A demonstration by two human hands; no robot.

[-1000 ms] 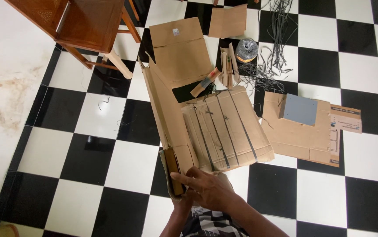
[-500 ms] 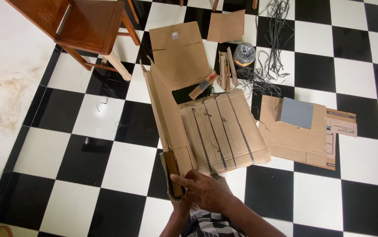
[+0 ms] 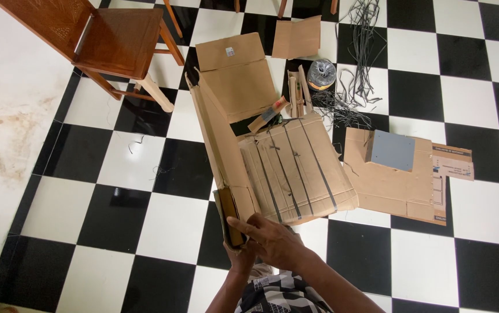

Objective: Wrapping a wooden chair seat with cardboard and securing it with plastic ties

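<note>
Cardboard strip (image 3: 221, 139) runs long and narrow over the checkered floor (image 3: 145, 226), straight away from the person; its folded near end is gripped by the right hand (image 3: 272, 240) on top, left hand (image 3: 239, 258) clasped beneath, mostly hidden.

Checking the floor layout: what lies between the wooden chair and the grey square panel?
In the head view, a flat brown cardboard sheet and a small cardboard tube.
</note>
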